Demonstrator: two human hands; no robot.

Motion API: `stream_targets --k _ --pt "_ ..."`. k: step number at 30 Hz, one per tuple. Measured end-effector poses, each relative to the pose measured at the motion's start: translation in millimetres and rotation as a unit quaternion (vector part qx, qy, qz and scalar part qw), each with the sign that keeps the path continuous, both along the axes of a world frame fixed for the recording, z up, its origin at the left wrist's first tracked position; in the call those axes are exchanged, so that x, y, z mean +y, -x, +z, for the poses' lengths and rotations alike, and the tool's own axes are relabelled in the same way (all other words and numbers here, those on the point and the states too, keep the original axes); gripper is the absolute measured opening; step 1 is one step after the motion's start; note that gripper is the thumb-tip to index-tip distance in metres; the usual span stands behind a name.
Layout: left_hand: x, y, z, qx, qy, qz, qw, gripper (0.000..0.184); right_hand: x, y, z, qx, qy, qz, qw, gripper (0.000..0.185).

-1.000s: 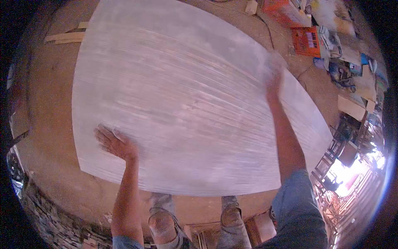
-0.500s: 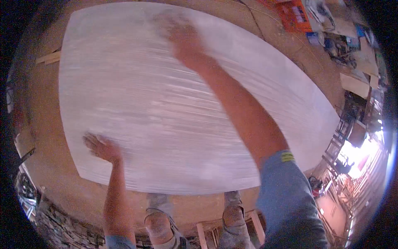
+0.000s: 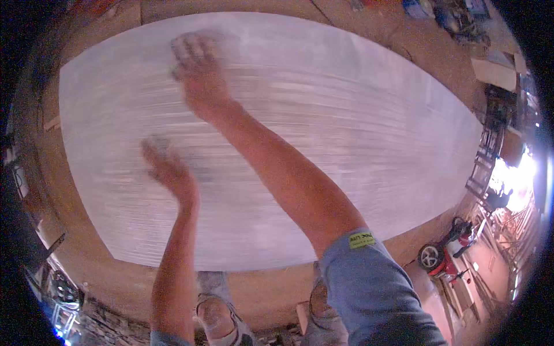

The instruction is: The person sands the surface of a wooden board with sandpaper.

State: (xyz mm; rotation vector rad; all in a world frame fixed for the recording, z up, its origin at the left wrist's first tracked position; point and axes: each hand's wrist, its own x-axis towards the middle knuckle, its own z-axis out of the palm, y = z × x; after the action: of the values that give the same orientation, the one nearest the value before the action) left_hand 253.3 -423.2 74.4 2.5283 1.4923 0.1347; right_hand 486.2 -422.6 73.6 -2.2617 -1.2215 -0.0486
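Note:
A wide, flat board (image 3: 358,144) with a whitish, streaked surface spreads across the middle of the head view. My right hand (image 3: 199,72) is over its far left part, fingers spread and blurred by motion. Nearer to me and further left, my left hand (image 3: 172,173) is over the same surface, with its fingers apart and also blurred. Neither hand holds anything visible. Whether the palms touch the board cannot be told.
My knees (image 3: 216,317) are below the board's near edge. A red wheeled vehicle (image 3: 444,256) stands at the lower right, beside long wooden strips (image 3: 508,248). A pale panel (image 3: 493,74) lies at the upper right, and brown ground (image 3: 254,287) surrounds the board.
My right hand has swept from the board's right side to its far left. My left hand has moved up and right since the last frame. The view has turned to the right.

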Motion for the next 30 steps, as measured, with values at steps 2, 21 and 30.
stream_targets --k 2,21,30 --pt "-16 -36 1 0.034 -0.021 -0.016 0.999 0.063 -24 -18 16 0.004 -0.063 0.078 0.995 0.042" --pt "-26 -51 3 0.099 -0.1 0.006 0.99 0.062 -127 -106 30 -0.054 -0.026 0.122 0.991 0.034" --pt "-25 -58 4 0.034 -0.083 0.026 0.996 0.063 -503 -291 -14 0.005 0.114 -0.225 0.968 0.043"
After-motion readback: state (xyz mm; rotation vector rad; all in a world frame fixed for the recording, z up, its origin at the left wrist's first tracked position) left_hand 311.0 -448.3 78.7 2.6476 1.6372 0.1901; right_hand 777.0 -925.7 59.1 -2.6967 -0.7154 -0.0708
